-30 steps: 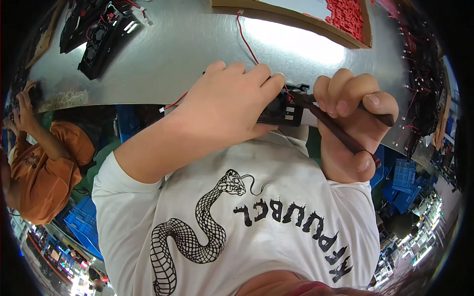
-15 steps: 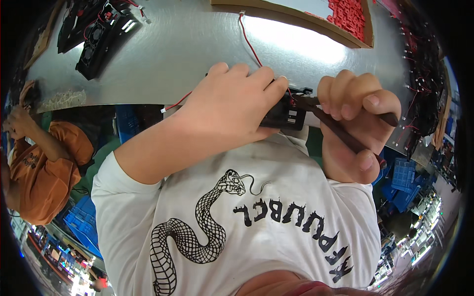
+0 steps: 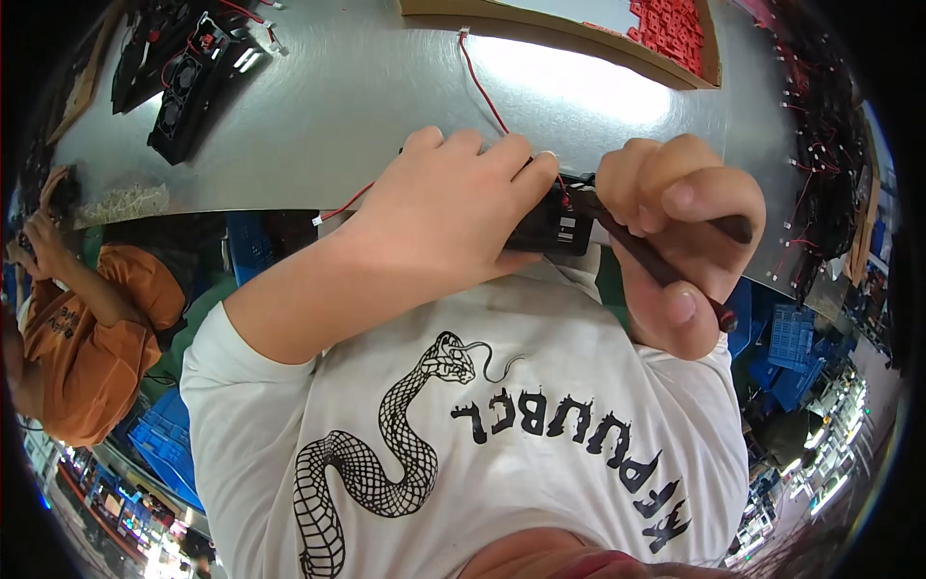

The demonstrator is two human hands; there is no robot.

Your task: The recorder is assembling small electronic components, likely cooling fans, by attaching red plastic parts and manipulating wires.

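My left hand (image 3: 444, 203) is wrapped over a black plastic housing (image 3: 540, 234), holding it at the table's near edge and covering most of it. From under that hand a red wire lead (image 3: 482, 87) with a white connector runs away across the table. A second red lead (image 3: 345, 205) sticks out to the left, also ending in a white plug. My right hand (image 3: 690, 198) is closed around dark-handled pliers (image 3: 651, 262). Their jaws reach the right end of the housing, beside a short red wire (image 3: 565, 201); whether they grip it I cannot tell.
A cardboard tray (image 3: 559, 29) with red plastic pieces (image 3: 667, 34) lies at the far side. Black fan units (image 3: 183, 101) sit far left, and many wired black parts (image 3: 820, 183) are piled at right. A co-worker in an orange shirt (image 3: 106, 338) sits at left, near blue crates (image 3: 164, 434).
My right hand and the pliers have shifted slightly left, toward the housing. My left hand keeps its hold, and the whole view has shifted a little.
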